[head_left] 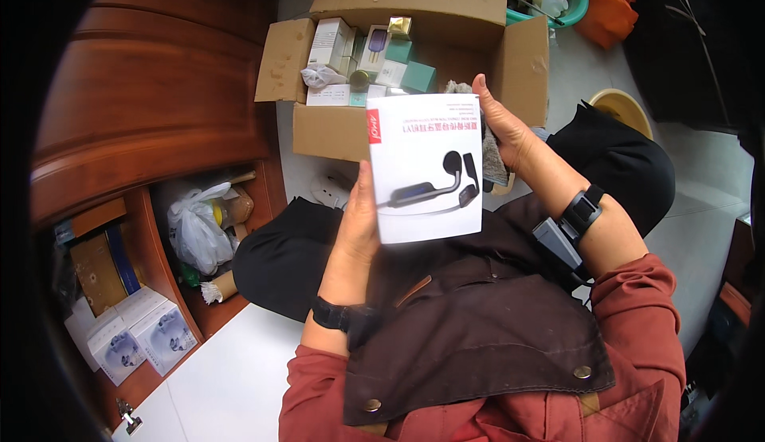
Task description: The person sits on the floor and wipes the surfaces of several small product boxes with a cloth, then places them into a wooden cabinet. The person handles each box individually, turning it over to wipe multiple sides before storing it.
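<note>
Between my two hands is a white headphone box with a printed picture of a neckband headset, its lettering upside down to me. My left hand holds the left side, thumb up along the edge. On the right side my right hand grips the box, thumb raised past its upper corner. Part of a grey cloth shows beside the box, under my right hand. Beyond stands an open cardboard box holding several small cartons, a teal box, a gold-capped item and a small knotted plastic bag.
At the left, an open wooden cabinet holds a white plastic bag and white printed boxes. A green basin of odds and ends stands at the top right, near an orange bag. A yellowish basin lies behind my knee.
</note>
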{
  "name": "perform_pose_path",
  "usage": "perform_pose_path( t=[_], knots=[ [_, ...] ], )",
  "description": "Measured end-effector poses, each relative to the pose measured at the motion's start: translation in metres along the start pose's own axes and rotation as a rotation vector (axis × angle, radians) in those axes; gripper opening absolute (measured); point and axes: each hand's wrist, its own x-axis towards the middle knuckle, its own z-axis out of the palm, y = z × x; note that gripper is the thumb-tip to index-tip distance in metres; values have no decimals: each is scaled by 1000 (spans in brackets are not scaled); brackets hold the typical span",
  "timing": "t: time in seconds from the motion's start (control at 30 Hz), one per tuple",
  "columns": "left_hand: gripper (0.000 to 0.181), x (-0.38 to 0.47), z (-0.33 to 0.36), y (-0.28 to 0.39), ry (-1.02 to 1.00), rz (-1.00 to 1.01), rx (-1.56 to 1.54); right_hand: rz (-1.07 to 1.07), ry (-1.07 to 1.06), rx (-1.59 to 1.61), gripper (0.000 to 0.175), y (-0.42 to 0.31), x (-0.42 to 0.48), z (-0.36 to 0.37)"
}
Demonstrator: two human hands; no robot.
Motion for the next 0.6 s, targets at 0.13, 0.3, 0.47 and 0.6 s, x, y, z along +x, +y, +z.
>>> perform_pose_path(
  t=[0.13, 0.3, 0.47, 0.6],
  knots=[
    [74, -1, 2, 47, -39, 96, -51, -264, -173, -130, 95, -30, -17, 36],
    [62, -1, 7, 105, -206, 121, -79, -470, -134, -219, 93, -83, -38, 76],
    [63, -1, 14, 112, -215, 213, -123, -603, -128, -589, 92, -124, -47, 89],
    [68, 8, 9, 105, -161, 219, -93, -549, -95, -660, 78, -123, -40, 96]
  ],
)
